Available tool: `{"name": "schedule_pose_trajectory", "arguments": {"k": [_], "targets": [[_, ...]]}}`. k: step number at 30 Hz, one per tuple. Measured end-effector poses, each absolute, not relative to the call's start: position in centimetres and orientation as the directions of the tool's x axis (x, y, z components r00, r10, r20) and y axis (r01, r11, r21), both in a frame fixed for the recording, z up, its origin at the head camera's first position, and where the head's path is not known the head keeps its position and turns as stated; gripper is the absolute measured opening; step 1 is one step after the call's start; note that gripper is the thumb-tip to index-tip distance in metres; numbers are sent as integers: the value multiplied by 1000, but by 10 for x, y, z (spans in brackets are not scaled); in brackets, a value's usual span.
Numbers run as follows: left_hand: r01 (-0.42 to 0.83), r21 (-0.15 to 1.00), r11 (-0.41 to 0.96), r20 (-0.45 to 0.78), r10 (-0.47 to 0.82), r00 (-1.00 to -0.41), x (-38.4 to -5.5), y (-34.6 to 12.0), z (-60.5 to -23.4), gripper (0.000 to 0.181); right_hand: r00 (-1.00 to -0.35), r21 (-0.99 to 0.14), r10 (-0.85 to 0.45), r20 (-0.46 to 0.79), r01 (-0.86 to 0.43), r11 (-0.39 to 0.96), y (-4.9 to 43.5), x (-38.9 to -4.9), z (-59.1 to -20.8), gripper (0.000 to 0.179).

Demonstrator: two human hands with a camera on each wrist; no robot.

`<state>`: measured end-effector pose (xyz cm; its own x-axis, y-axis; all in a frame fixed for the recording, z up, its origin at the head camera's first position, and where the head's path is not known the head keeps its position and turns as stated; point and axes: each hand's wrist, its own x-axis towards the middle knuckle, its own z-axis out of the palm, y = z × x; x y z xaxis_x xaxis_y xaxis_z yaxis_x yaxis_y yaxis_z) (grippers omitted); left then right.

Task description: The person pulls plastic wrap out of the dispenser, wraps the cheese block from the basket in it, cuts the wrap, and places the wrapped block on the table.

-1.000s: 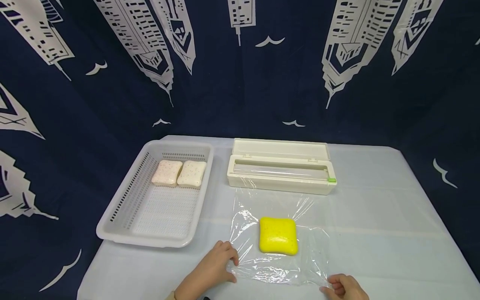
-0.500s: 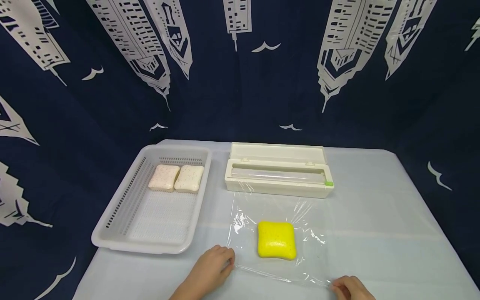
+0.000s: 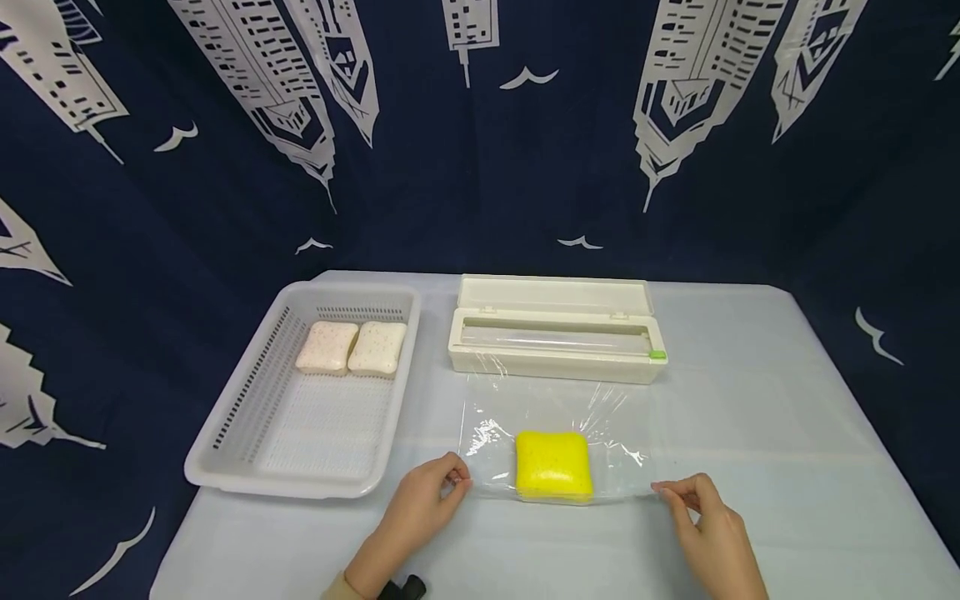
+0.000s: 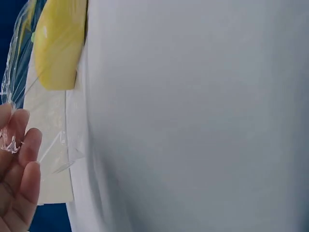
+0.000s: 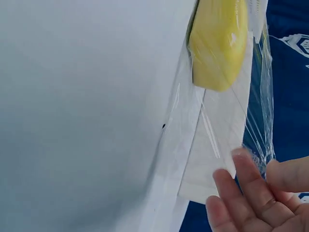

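Note:
A sheet of cling film (image 3: 487,433) runs from the white dispenser box (image 3: 555,365) toward me. On it lies a yellow, rounded block shaped like a soap bar (image 3: 553,464). My left hand (image 3: 422,507) pinches the film's near left corner between thumb and fingers. At the near right corner my right hand (image 3: 711,523) pinches the film the same way. Both wrist views show the film bunched at the fingertips, raised and stretched in front of the yellow block (image 4: 60,48). In the right wrist view, the right hand's (image 5: 260,198) other fingers are spread.
Left on the table (image 3: 750,417) stands a white plastic basket (image 3: 300,492) with two pale, speckled blocks (image 3: 352,348) at its back. The dispenser's lid (image 3: 555,293) is tipped back. A small black object (image 3: 405,587) sits by the left wrist. Dark printed cloth (image 3: 480,167) hangs behind.
Both hands have moved up and away from me, bringing the film's near edge up to the front of the yellow block. The left hand's spread fingers have closed to a pinch.

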<state>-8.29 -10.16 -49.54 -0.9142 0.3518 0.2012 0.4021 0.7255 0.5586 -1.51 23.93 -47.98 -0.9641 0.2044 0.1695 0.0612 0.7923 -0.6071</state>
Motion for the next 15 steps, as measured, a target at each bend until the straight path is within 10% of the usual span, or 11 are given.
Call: {"name": "schedule_pose_trajectory", "arguments": {"k": [15], "targets": [[235, 640, 731, 14, 295, -955, -102, -95, -503, 7, -991, -534, 123, -55, 133, 835, 248, -53, -491, 14]]}}
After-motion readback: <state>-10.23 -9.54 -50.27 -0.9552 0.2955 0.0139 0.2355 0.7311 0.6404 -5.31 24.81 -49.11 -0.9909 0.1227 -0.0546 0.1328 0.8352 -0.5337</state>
